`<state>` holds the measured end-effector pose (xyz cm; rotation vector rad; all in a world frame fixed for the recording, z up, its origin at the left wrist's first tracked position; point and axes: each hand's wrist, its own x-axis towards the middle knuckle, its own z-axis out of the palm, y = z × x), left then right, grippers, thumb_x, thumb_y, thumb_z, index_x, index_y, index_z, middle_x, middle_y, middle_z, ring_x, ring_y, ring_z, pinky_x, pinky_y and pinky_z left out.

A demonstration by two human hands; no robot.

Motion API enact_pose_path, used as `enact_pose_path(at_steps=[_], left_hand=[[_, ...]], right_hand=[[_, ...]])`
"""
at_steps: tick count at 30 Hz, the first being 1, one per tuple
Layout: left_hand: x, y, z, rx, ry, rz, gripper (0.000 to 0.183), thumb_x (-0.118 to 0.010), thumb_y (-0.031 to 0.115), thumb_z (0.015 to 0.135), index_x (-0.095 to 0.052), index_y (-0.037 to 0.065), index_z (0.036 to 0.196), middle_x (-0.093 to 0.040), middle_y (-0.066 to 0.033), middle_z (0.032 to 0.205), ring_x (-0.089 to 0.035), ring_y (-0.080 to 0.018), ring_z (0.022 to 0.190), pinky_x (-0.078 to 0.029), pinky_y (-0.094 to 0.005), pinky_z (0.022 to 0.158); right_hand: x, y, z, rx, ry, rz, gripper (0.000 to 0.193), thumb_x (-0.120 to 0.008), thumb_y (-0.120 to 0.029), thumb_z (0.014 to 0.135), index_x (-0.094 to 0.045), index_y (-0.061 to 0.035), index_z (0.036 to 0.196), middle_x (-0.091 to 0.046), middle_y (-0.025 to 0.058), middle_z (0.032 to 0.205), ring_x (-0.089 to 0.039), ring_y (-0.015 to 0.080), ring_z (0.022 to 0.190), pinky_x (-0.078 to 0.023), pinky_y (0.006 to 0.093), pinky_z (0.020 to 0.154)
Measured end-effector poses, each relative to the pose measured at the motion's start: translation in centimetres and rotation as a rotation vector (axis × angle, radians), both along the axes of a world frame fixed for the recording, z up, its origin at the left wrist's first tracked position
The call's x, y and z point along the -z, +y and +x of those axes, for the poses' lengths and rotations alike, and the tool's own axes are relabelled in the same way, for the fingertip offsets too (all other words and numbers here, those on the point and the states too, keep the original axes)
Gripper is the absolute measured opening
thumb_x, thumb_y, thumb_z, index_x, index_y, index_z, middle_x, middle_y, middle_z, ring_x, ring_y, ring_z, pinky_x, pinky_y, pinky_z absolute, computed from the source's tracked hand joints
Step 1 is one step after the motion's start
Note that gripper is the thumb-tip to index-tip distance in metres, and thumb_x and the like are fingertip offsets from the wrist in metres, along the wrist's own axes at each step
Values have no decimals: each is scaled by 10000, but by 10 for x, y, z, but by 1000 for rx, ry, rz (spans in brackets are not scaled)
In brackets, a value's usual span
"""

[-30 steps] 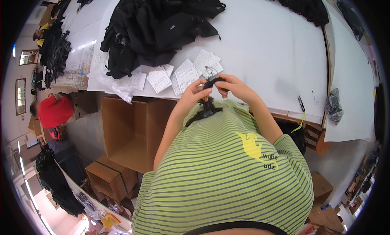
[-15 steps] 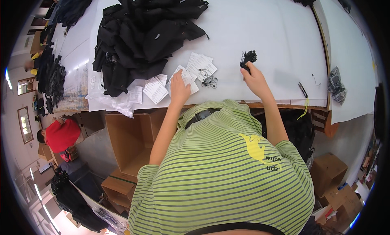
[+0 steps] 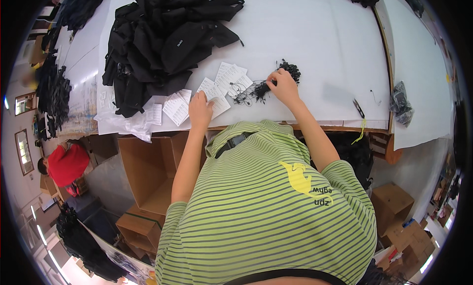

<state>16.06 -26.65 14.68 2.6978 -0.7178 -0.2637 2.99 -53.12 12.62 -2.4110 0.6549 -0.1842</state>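
Observation:
My right hand [image 3: 285, 87] is closed on a bundle of black tag strings [image 3: 289, 67], which lies against the white tabletop. Its clustered ends show beyond my fingers, and thin loops spread out to the left. My left hand [image 3: 200, 111] rests on white printed cards [image 3: 215, 92], its thumb apart from the fingers. More printed cards [image 3: 231, 77] lie fanned beyond it, and others [image 3: 176, 107] lie to its left. Loose black strings [image 3: 240, 94] sit between the cards and the bundle.
A heap of black garments [image 3: 162, 44] covers the table's left part, with clear plastic bags [image 3: 130, 120] near the front edge. Thread snippers [image 3: 358, 109] with a yellow cord lie at right, near a bagged dark item [image 3: 401, 104]. An open cardboard box [image 3: 152, 167] stands below. A person in red [image 3: 69, 163] is at left.
My right hand has moved left with the black string bundle, now beside the loose strings and cards. My left hand stays on the cards, its fingers more drawn in. The view has shifted slightly.

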Motion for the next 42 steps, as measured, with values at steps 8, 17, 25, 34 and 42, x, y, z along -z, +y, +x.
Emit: enact_pose_path(at_steps=[8, 17, 25, 34, 42], left_hand=[[-33, 6, -5, -202, 314, -171, 265, -629, 170, 845, -408, 31, 797, -516, -127, 681, -537, -254, 641, -398, -361, 597], [-72, -20, -45, -283, 473, -812, 385, -634, 142, 854, -352, 68, 1106, -541, -79, 878, -512, -139, 787, -442, -283, 720], [-108, -44, -43, -245, 680, -889, 300, -672, 136, 817, -469, 50, 1019, -553, -30, 851, -532, -102, 757, -448, -253, 667], [-129, -54, -51, -224, 724, -961, 256, -690, 147, 816, -565, 27, 1004, -561, -8, 821, -529, -77, 738, -434, -222, 644], [-147, -57, -58, 16, 350, -831, 143, -686, 68, 788, -629, -2, 899, -549, -33, 790, -518, -102, 691, -404, -219, 625]], right_hand=[[24, 7, 44, -261, 124, -162, 116, -707, -152, 711, -610, -92, 733, -562, 70, 842, -563, 255, 876, -478, 375, 736], [-74, -3, 25, -63, -81, 367, 117, -684, -156, 771, -630, -60, 809, -626, 48, 791, -555, 146, 616, -463, 268, 624], [-138, -7, 1, 87, -364, 765, 124, -664, -113, 824, -597, -22, 874, -645, 34, 763, -567, 74, 640, -444, 204, 600], [-172, 4, -4, 133, -444, 964, 114, -660, -110, 826, -601, -25, 875, -625, 21, 711, -546, 57, 611, -413, 187, 570], [-166, 65, -5, -10, -428, 768, 97, -678, -98, 791, -631, -23, 832, -607, 4, 662, -505, 39, 571, -392, 185, 532]])
